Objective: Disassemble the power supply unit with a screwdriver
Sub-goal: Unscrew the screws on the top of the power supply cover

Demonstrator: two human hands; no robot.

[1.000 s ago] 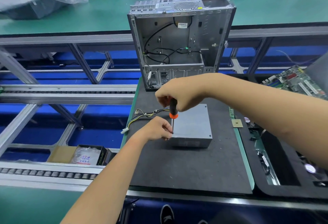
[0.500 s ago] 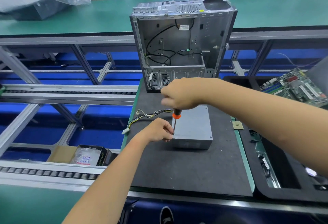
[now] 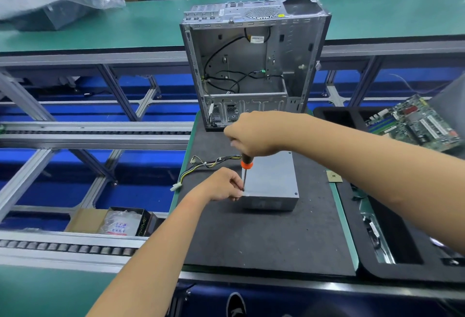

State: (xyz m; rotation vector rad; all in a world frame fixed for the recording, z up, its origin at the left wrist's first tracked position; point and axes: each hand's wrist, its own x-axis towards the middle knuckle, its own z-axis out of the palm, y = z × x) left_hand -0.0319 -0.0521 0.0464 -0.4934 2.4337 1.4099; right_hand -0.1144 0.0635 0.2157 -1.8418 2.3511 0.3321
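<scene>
A grey metal power supply unit (image 3: 270, 181) lies flat on the dark foam mat (image 3: 264, 241), its cable bundle (image 3: 201, 168) trailing to the left. My right hand (image 3: 254, 133) grips the black-and-orange screwdriver (image 3: 246, 164) from above, holding it upright with the tip at the unit's near-left top corner. My left hand (image 3: 221, 186) rests against the unit's left side, its fingertips pinching the shaft near the tip. The screw itself is hidden by my fingers.
An open empty computer case (image 3: 251, 65) stands upright at the back of the mat. A green motherboard (image 3: 415, 123) and a black foam tray (image 3: 402, 228) are to the right. Conveyor rails and a box of bags (image 3: 118, 223) are on the left.
My right hand has shifted slightly right and up on the screwdriver handle. The left hand stays at the corner with the shaft between its fingertips.
</scene>
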